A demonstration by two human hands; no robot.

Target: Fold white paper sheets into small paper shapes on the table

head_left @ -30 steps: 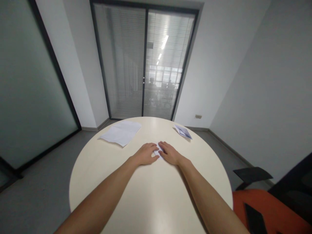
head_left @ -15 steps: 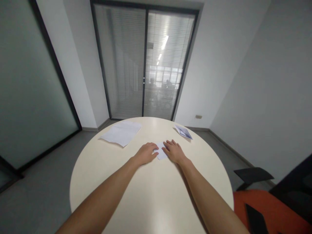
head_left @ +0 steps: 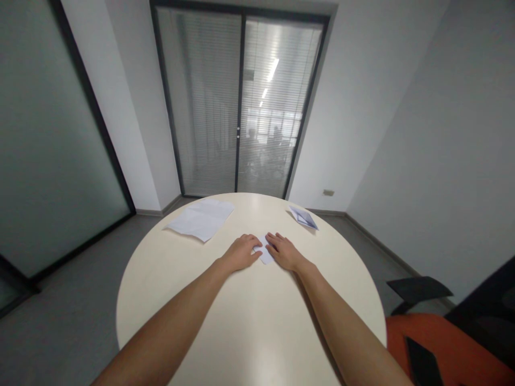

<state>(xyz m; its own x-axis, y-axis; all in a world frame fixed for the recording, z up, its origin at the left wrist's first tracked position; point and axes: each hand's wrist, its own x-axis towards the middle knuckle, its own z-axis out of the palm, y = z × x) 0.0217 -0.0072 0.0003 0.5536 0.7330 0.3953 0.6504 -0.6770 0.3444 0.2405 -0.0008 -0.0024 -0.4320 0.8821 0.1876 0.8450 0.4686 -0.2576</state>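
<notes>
The left hand [head_left: 240, 254], fingers gently curved and thumb apart, touches one edge of a small white paper [head_left: 265, 259], as the right hand [head_left: 285, 253], fingers slightly spread, covers the other. The paper lies on a round counter [head_left: 241, 321], a large sheet [head_left: 201, 219] beyond to the left, a folded piece [head_left: 303, 217] to the right.

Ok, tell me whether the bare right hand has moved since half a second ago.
Yes: the bare right hand has shifted slightly left, away from the folded white-and-blue paper on the round cream table.
</notes>
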